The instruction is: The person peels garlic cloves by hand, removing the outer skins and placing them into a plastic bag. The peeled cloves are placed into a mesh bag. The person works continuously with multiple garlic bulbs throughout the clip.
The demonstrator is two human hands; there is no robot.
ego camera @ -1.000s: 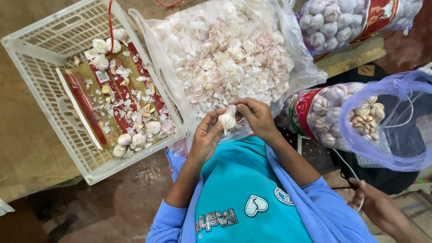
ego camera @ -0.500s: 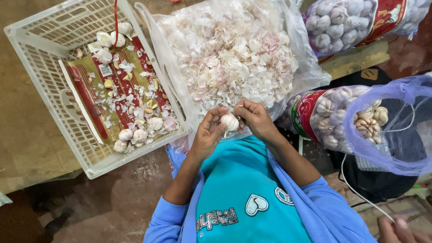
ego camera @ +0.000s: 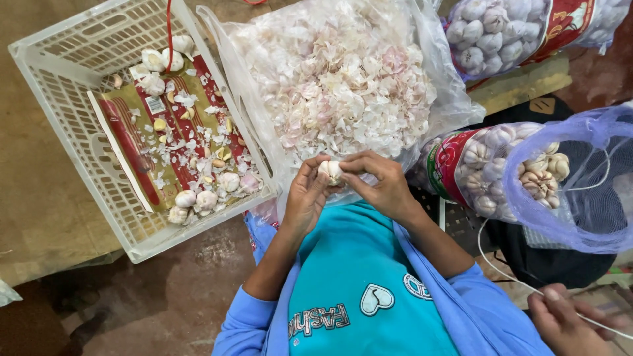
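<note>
Gripping one garlic bulb | left hand and right hand both closed on it | above peel-filled bag

My fingers cover most of the garlic bulb held between my left hand and right hand, so its underside is hidden. The white crate is cut off at the top edge. The garlic sack at top right runs out of view. Another person's hand, blurred, is cropped at the bottom right corner. The purple mesh bag is cut by the right edge.
</note>
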